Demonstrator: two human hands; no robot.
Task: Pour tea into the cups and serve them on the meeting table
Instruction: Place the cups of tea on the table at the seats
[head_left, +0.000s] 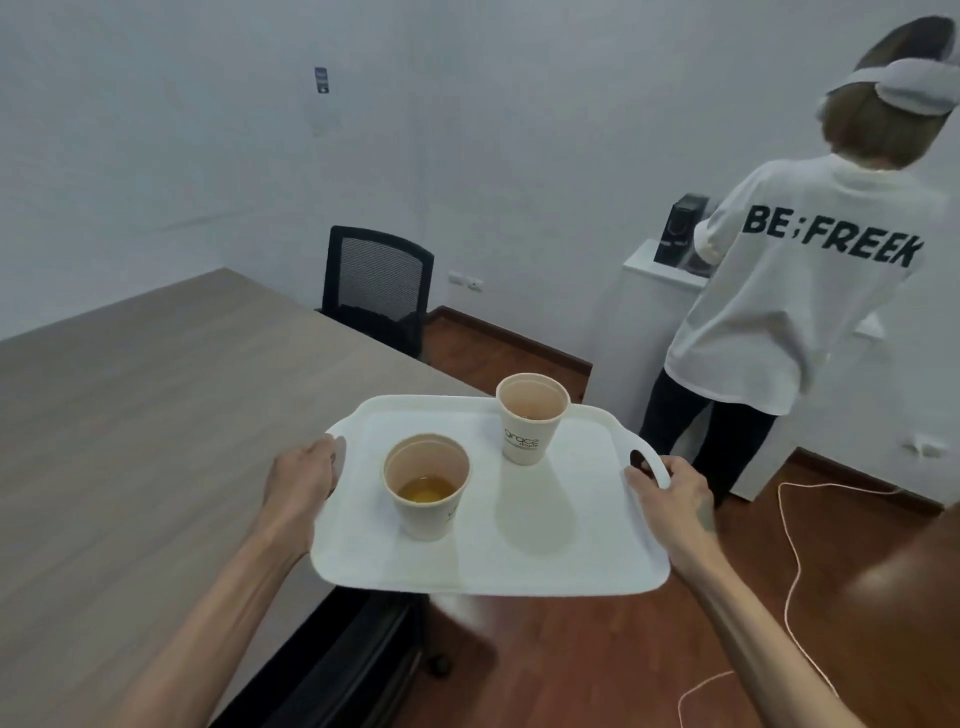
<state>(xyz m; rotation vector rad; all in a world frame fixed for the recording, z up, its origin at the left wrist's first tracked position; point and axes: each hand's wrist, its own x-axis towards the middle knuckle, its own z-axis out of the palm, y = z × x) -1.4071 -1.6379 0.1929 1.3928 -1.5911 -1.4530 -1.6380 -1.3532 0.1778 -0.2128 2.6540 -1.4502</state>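
The near cup (427, 512) sits on the tray (561, 519) at eight o'clock from the far cup (527, 441), with the table (156, 415) at nine o'clock and a chair (376, 280) at eleven.

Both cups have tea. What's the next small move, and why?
Probably swing the white tray left and lower it onto the meeting table. The left hand and right hand grip its handles, the near paper cup and far paper cup already hold tea, and the tray is not yet set down.

Black mesh chair (377, 283); person (795, 312) at cabinet (657, 332)
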